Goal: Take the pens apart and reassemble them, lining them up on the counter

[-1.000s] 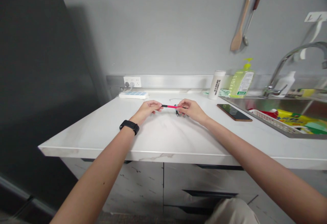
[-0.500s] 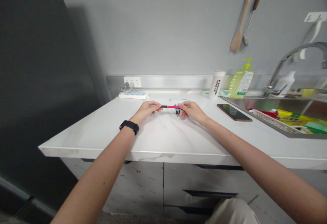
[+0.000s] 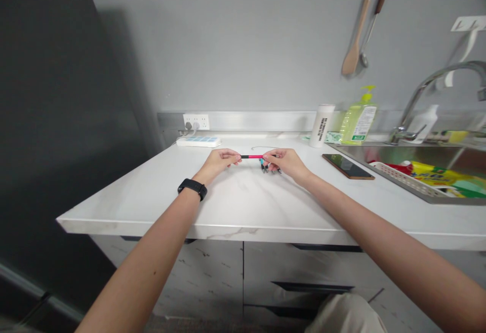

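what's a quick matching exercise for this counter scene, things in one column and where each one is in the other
Things:
1. black wristband
2. phone
3. wooden spoon
4. red stick

Places:
A. hanging on the wall
B. pinched between the left hand and right hand
C. around the left wrist
D. lying flat on the counter beside the sink

Pairs: 1-C, 2-D, 3-A, 4-B
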The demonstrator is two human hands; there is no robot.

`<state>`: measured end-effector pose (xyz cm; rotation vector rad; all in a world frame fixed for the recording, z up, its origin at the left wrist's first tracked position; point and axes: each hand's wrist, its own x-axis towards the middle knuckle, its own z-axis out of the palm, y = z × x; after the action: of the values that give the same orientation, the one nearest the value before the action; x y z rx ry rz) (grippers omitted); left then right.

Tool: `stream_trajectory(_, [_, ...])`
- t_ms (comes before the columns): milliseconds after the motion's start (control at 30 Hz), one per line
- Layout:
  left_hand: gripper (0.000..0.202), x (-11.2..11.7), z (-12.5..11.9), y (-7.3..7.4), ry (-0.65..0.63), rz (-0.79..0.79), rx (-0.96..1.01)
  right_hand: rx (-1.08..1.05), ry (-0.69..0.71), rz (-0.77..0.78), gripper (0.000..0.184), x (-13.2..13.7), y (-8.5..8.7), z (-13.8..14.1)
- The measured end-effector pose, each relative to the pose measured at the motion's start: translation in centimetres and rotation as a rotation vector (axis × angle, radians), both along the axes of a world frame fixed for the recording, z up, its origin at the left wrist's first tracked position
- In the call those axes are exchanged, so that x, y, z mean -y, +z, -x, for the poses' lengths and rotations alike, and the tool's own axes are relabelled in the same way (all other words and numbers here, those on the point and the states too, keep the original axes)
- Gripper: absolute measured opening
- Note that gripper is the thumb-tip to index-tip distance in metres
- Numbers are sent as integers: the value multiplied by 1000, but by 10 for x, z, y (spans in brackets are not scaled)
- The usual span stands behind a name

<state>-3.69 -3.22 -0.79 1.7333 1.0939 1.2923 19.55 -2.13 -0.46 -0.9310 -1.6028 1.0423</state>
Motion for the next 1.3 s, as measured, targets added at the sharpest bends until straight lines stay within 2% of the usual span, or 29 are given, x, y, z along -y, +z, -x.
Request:
stream_trajectory(100, [30,1,-1,1,-2,-23,-30,-73,45,155,21,0,-1,-1])
stream_trajectory(167, [31,1,-1,1,-9,-13,-32,-113,72,200,22,1,0,0])
stream_trajectory(233, [31,1,-2,0,-12,4,-21,-153,86,145,23,1,1,1])
stream_trajectory(333, [31,0,-2,1,-20,10,-17,-160,35,14,30,1,2,2])
stream_trajectory(433, [32,0,0,1,-14,-27,-22,-98,-8,-17,28,0,1,1])
stream_trajectory(667, [32,-3,0,-1,-3,-31,-74,-107,130,-41,32,2,0,2])
stream_trajectory(767, [28,-1,-1,0,28,-113,-213,-209,133,35,31,0,0,2])
stream_trajectory(867, [22,3,3,3,247,-272,-484,-291,120,117,27,-3,0,0])
stream_trajectory(933, [25,5,9,4,384,-277,-657,-325,124,162,22,-3,1,-1])
stream_trajectory(967, [28,5,11,5,405,-250,-738,-341,128,180,22,-3,1,-2])
stream_trajectory(1133, [27,2,21,-1,321,-74,-1084,-400,141,252,35,-1,2,0])
stream_trajectory(1300, [24,-6,23,-8,304,-71,-1029,-347,171,256,23,-6,-2,-2])
